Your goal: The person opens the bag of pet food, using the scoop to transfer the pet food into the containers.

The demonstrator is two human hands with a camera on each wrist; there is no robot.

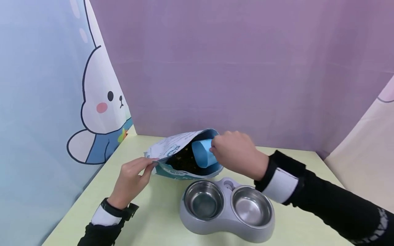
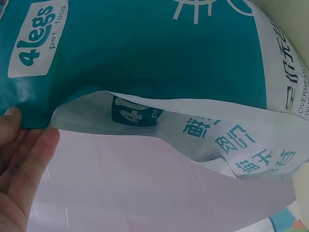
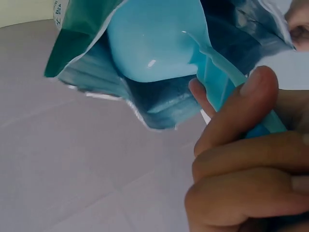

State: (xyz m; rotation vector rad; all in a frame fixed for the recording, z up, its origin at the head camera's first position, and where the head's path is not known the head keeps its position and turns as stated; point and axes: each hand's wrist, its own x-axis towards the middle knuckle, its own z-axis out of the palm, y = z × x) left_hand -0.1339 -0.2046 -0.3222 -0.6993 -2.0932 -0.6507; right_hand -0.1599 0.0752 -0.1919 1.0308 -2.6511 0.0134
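Observation:
A teal and white pet food bag (image 1: pixel 170 146) lies on the table with its mouth gaping toward me. Dark brown kibble (image 1: pixel 183 161) shows inside. My left hand (image 1: pixel 131 181) pinches the left corner of the bag's mouth between thumb and fingers, and the printing "4legs pet food" is readable on the bag (image 2: pixel 159 53) in the left wrist view. With curled fingers, my right hand (image 1: pixel 238 153) grips the handle of a light blue scoop (image 1: pixel 203 153). The scoop's cup (image 3: pixel 154 43) sits within the bag's opening; its inside is hidden in the right wrist view.
A grey double-bowl pet feeder (image 1: pixel 226 222) stands in front of the bag, holding two steel bowls, a left one (image 1: pixel 204 201) and a right one (image 1: pixel 250 206). The pale yellow table (image 1: pixel 154 218) meets a purple backdrop (image 1: pixel 234 68) behind and a rabbit-print curtain (image 1: pixel 40 102) at left.

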